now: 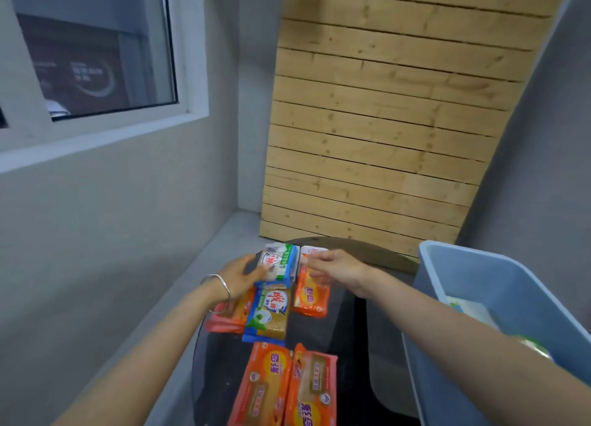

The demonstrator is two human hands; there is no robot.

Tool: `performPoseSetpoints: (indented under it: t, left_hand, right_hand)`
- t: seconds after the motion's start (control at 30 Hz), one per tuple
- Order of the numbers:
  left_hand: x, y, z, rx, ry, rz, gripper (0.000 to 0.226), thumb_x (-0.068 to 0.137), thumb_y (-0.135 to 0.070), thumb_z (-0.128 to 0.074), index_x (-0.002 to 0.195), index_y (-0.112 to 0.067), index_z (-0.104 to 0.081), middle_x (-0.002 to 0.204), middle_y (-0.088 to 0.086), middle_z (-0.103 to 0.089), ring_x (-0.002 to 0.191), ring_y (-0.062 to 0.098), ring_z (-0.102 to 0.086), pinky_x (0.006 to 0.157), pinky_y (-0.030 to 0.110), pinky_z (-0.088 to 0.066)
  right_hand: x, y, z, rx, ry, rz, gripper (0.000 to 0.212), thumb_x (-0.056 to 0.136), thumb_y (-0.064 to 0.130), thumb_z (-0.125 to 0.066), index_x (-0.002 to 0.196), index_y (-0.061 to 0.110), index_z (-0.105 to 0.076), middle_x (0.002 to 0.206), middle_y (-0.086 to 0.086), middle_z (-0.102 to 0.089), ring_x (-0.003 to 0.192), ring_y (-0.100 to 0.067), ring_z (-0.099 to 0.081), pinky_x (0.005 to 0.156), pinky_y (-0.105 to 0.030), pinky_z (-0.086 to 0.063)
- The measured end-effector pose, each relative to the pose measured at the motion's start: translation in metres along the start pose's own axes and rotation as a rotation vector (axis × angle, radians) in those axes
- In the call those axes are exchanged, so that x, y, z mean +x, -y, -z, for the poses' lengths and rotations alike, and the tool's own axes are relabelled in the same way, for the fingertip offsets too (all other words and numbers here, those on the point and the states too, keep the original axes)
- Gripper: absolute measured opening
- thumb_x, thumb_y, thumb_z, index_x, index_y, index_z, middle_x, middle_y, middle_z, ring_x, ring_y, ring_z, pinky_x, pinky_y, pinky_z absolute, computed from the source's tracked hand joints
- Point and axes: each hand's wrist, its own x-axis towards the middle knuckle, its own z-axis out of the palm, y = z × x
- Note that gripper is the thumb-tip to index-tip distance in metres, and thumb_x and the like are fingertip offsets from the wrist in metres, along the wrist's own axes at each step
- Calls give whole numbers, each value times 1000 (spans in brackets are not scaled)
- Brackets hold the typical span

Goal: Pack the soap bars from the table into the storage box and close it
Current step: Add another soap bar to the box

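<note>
A white, green and blue soap bar (279,263) is being gripped by the left hand (240,276) at the far edge of the dark round table (345,326), just below the middle of the frame, with fingers curled along its left side. Beside it, the right hand (335,267) is being held over the top end of an orange soap bar (311,286), fingers loosely bent; whether it is being touched cannot be told. A blue and green bar (268,315) is lying just below, overlapping an orange pack (228,316) under the left wrist, where a silver bangle (220,289) is being worn. Two more orange bars (260,387) (311,390) are lying side by side at the lower edge. Bare tabletop is being left open between bars and the blue storage box (479,281) at lower right, uncovered, with packs (473,310) inside. A wooden slat panel (399,112) is leaning behind.
</note>
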Motion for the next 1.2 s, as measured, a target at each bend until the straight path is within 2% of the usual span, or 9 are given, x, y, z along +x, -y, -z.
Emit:
performPoseSetpoints:
  t: [0.17,0.33,0.4,0.43,0.5,0.57,0.77,1.0,1.2]
  left_hand:
    - [26,14,-15,40,35,138,52,92,-50,-33,125,-14,-50,120,14,-63,103,26,-61,92,40,-49]
    - [42,19,-32,152,-29,179,48,96,-45,-22,126,-18,-49,127,11,-58,122,27,-47,112,44,-18]
    - [40,18,-35,57,-76,146,42,96,-41,-25,125,-20,-48,126,10,-59,117,23,-52,110,44,-20]
    - [38,16,-35,-71,-103,114,38,96,-39,-30,122,-19,-49,123,10,-61,105,18,-59,103,38,-36]
    - [29,9,-34,-388,-154,65,30,94,-32,-43,120,-17,-48,116,13,-66,77,6,-64,64,18,-53]
    - [21,2,-29,-582,-211,56,36,91,-27,-52,125,-18,-45,109,13,-68,71,6,-66,49,13,-51]
    - [-2,-50,-7,-918,-252,-28,44,82,-21,-65,120,-29,-46,82,-3,-72,63,7,-71,47,18,-52]
    - [-15,-152,-23,-913,-91,-220,48,77,-17,-71,122,-16,-56,104,2,-71,82,10,-71,61,21,-57]
    - [-16,-221,-69,-899,-49,-340,36,78,-11,-70,110,-22,-58,93,-6,-68,73,-1,-68,63,16,-56]
  right_hand:
    - [26,-5,-28,171,31,-84,39,97,25,-50,129,4,-55,131,-15,-59,120,-27,-56,96,-33,-48]
    - [39,0,-40,203,4,-102,36,99,19,-45,129,2,-53,125,-17,-62,117,-27,-59,94,-31,-50]
    - [39,-1,-41,247,15,-109,33,99,18,-44,128,4,-53,126,-16,-62,117,-26,-59,95,-32,-49]
    - [38,-2,-41,285,17,-114,33,99,17,-44,128,5,-53,125,-15,-62,117,-25,-58,96,-33,-48]
    - [35,-3,-42,390,26,-128,33,99,16,-45,129,7,-53,115,-10,-66,112,-23,-60,100,-35,-47]
    - [32,0,-40,480,57,-106,33,98,17,-46,129,8,-54,105,-5,-66,103,-18,-60,100,-35,-47]
    - [9,30,-5,503,-6,62,40,94,24,-55,130,8,-53,128,-14,-62,106,-22,-60,91,-35,-49]
    - [-44,43,73,714,46,101,32,93,37,-52,109,11,-63,109,-8,-67,100,-22,-62,98,-38,-48]
    - [-93,10,139,726,-143,231,26,94,29,-53,110,12,-65,98,-4,-74,83,-14,-70,71,-28,-61]
